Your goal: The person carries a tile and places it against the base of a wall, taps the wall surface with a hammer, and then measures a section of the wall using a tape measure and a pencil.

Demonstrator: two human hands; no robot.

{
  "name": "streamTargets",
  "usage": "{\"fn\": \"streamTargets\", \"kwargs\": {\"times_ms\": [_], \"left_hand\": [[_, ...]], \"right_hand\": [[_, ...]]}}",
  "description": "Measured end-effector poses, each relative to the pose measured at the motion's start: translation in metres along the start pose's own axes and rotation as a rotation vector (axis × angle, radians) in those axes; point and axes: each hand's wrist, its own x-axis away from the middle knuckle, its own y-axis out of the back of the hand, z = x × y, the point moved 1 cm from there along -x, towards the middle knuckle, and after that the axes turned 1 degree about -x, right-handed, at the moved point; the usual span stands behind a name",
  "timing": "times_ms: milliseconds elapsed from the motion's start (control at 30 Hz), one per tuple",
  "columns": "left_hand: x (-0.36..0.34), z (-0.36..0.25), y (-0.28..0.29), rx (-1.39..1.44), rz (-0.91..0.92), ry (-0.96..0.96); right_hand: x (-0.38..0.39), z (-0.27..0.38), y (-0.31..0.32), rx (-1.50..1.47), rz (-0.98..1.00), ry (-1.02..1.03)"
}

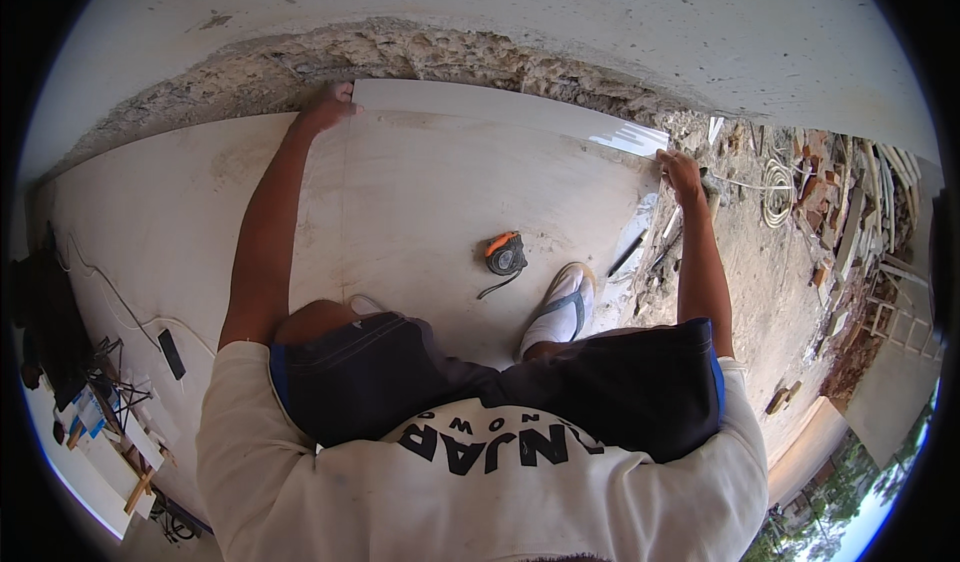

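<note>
A long, narrow white tile strip (470, 100) lies along the foot of the wall, its right end glossy with reflections. At its left end my left hand (330, 109) is closed on the edge, thumb pointing along the strip. My right hand (681, 175) grips the opposite corner, fingers curled round it. Between my arms, a black and orange tape measure (506, 254) rests on the large pale floor tiles (430, 202), its strap trailing toward me. A slim dark tool (626, 255) lies near the tiles' right edge, beside my sandalled foot (562, 312).
Rough broken plaster (400, 52) runs along the wall's base. Bare, rubbly ground lies to the right, with a coiled pale hose (778, 192), brick pieces and long scraps (850, 237). At left are a phone (172, 354), cables and cluttered gear (110, 392).
</note>
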Motion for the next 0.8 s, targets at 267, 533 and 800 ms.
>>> {"fn": "streamTargets", "kwargs": {"times_ms": [267,533,800], "left_hand": [[0.002,-0.013,-0.021,0.111,0.037,-0.086],[0.010,-0.011,-0.028,0.115,-0.022,-0.076],[0.006,-0.003,-0.029,0.145,-0.045,-0.137]], "right_hand": [[0.003,-0.026,0.025,0.203,-0.335,0.206],[0.158,-0.055,-0.014,0.814,-0.251,-0.184],[0.156,-0.142,-0.009,0.728,-0.256,0.037]]}}
